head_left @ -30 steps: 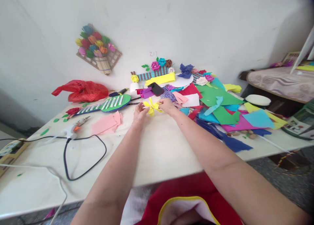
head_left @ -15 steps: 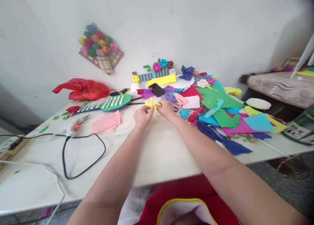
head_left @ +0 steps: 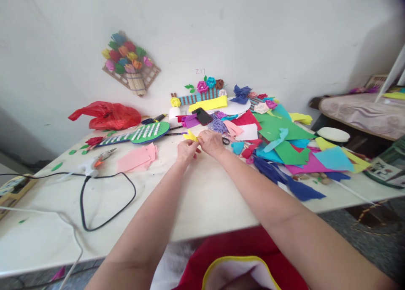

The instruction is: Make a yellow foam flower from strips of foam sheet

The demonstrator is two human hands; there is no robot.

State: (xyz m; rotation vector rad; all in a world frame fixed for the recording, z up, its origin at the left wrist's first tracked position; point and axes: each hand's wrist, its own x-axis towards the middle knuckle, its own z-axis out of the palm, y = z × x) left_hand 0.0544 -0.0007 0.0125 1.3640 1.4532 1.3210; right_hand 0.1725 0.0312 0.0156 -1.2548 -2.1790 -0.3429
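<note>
Between my two hands, over the middle of the table, is a small yellow crepe paper flower [head_left: 190, 135]. My left hand [head_left: 187, 150] pinches it from the left and below, fingertips pressed together. From the right, my right hand [head_left: 211, 141] closes its fingers on the same flower, and the two hands' fingertips meet. Most of the flower is hidden by the fingers; a few yellow petals stick out at the top left. Just behind my hands lie a thin dark stick [head_left: 176, 134] and a black phone [head_left: 201, 116].
Coloured paper scraps [head_left: 284, 132] cover the table's right side. A glue gun [head_left: 91, 167] with a looping black cord and pink paper sheets [head_left: 137, 157] lie at left. Behind them are a green, white-striped craft piece [head_left: 147, 132] and a red plastic bag [head_left: 114, 115].
My hands have come closer together around the yellow flower. Its petals were spread out between them and are now mostly covered by the fingers.
</note>
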